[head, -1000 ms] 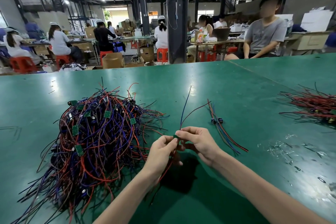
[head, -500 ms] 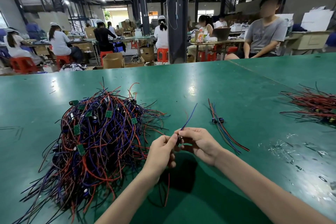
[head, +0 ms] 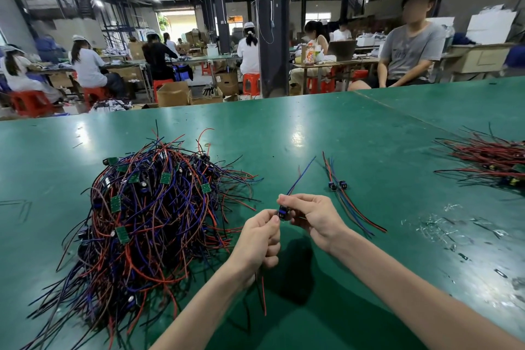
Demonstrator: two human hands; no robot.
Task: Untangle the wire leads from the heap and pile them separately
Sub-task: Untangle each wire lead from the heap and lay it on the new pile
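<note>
Wire heap (head: 147,221), tangled red-blue-black, one lead (head: 301,175) held

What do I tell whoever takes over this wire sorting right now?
Hands: left hand and right hand both pinch one wire lead at its connector.
Things: tangled heap at left; separate pile, two connectors showing, right of the hands.
Done: two leads laid out; a third in hand, apparently free.
Left: add this one, then work through the heap.

A factory assembly hall is shown: green tables (head: 255,122) are set in rows, capped workers (head: 88,65) are seated on red stools (head: 251,84), cartons (head: 172,94) are left on the floor, and steel pillars (head: 271,37) are seen.
</note>
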